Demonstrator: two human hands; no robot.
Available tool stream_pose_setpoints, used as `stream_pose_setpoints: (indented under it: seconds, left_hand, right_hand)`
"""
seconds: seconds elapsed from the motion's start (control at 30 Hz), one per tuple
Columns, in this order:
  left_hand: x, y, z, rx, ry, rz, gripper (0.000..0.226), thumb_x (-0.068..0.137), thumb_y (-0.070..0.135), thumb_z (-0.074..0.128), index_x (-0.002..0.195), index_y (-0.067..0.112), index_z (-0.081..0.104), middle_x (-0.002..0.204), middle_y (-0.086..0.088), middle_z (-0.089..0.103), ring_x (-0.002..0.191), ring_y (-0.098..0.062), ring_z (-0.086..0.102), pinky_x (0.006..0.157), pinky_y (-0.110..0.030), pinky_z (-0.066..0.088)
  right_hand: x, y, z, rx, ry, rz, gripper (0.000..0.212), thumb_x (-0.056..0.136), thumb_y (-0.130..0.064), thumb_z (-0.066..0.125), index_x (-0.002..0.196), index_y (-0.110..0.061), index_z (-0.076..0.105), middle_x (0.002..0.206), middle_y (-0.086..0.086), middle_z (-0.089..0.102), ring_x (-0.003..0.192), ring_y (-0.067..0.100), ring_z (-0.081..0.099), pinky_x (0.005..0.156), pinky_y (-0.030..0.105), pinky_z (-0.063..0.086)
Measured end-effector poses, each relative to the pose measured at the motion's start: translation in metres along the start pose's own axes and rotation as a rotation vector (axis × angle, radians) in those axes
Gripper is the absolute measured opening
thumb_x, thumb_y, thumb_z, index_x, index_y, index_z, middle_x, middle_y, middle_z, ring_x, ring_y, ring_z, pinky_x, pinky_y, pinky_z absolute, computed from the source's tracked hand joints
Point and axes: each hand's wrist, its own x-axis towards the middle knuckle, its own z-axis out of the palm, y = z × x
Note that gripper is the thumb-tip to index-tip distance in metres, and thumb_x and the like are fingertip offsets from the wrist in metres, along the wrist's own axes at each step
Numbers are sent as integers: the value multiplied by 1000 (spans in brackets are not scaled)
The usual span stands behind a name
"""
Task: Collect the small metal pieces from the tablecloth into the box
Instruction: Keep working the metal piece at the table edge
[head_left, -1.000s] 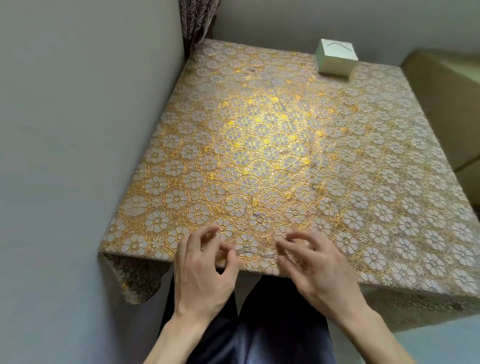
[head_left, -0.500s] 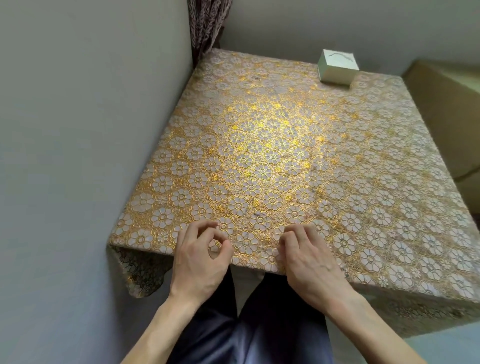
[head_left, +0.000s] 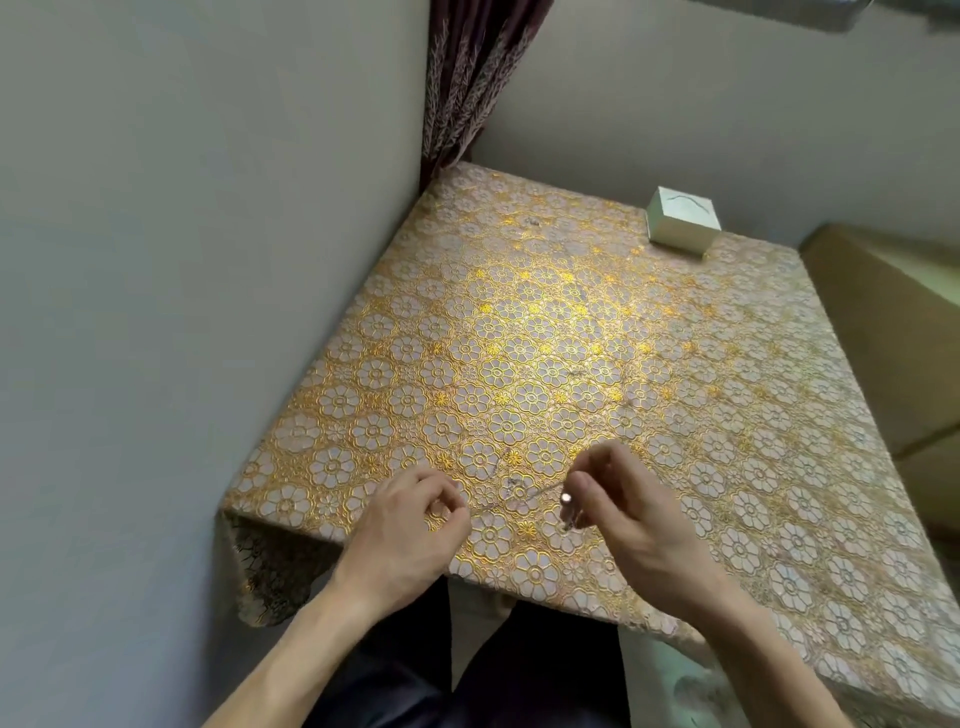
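Observation:
A gold floral tablecloth (head_left: 545, 332) covers the table. Over its near edge my right hand (head_left: 631, 519) pinches a small shiny metal piece (head_left: 566, 499) between thumb and fingers. A thin metal strand (head_left: 519, 500) runs from it toward my left hand (head_left: 410, 525), whose curled thumb and forefinger seem to pinch its other end. Small dark metal bits lie on the cloth at the far left (head_left: 532, 222), in the middle (head_left: 576, 372) and just beyond my hands (head_left: 514, 484). The white box (head_left: 683, 222) stands at the table's far edge with its lid shut.
A grey wall (head_left: 182, 312) runs close along the table's left side and a dark curtain (head_left: 467, 78) hangs in the far corner. A tan cardboard carton (head_left: 893, 332) stands to the right of the table. My legs (head_left: 415, 675) are under the near edge.
Both hands have lifted off the cloth's near edge and come up holding a small metal piece with a thin strand between them. The camera has tilted up and back.

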Motion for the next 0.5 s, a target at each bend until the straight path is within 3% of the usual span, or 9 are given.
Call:
stream_pose_setpoints:
  seconds: [0.1,0.17,0.27,0.37,0.5]
  left_hand:
    - [9,9,-3,-100,-60,27,11,94,31,63,84,29,64,110,19,60,107,0,57,91,-20,49]
    - [17,14,-2,-170,-117,11,14,95,32,60,82,29,63,112,19,62,111,1,57,97,-27,50]
    - [27,25,-2,-573,-206,-47,18,87,35,51,79,21,60,118,15,70,120,-1,58,103,-33,45]
    - [31,35,-1,-866,-211,17,22,87,28,38,82,10,50,122,6,73,125,-6,59,108,-27,36]
    - [35,46,3,-1076,-209,13,16,88,22,35,83,9,44,109,-16,75,118,-26,66,114,-39,35]
  right_hand:
    - [6,-15,-6,230,4,82,5,99,-7,54,102,-3,56,81,6,64,74,22,66,70,32,55]
    - [12,-24,-10,427,16,139,15,90,-9,59,103,-1,57,77,3,62,71,21,63,68,31,54]
    - [23,-38,-18,640,6,183,14,82,-8,56,95,-2,58,70,7,54,64,21,56,61,29,50]
    - [32,-49,-24,710,5,216,11,78,-5,53,88,-4,57,66,6,50,60,18,52,57,27,46]
    - [40,-55,-28,734,22,219,10,78,-6,50,85,-7,57,65,3,46,56,14,46,55,25,43]
